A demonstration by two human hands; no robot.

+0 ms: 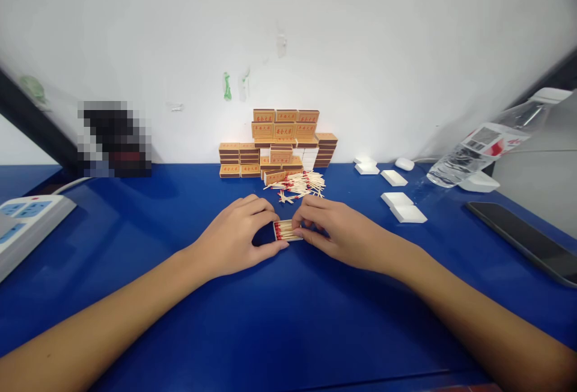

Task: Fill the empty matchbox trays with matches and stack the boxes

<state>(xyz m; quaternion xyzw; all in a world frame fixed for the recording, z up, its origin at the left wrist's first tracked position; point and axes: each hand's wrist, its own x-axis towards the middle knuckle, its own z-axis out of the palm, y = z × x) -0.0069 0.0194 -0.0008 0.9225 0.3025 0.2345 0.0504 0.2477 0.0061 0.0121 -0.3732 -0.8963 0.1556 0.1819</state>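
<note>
A small white matchbox tray point(274, 231) lies on the blue tabletop with red-headed matches point(283, 230) laid lengthwise in it, heads to the left. My left hand point(241, 229) grips the tray's left part, thumb at the near side and fingers at the far side. Over the right end, my right hand point(331, 226) has its thumb and fingers pinched on the matches; its fingertips hide that end of the tray. Just beyond the hands lies a loose pile of matches point(300, 184). Stacked matchboxes point(283, 130) stand behind it against the wall.
Several white trays point(408, 213) lie at the right, near a white oval case point(404, 164). A tilted water bottle point(482, 142) and a black phone point(525, 238) are farther right. At the left are a power strip point(42, 223) and a dark blurred object point(117, 139).
</note>
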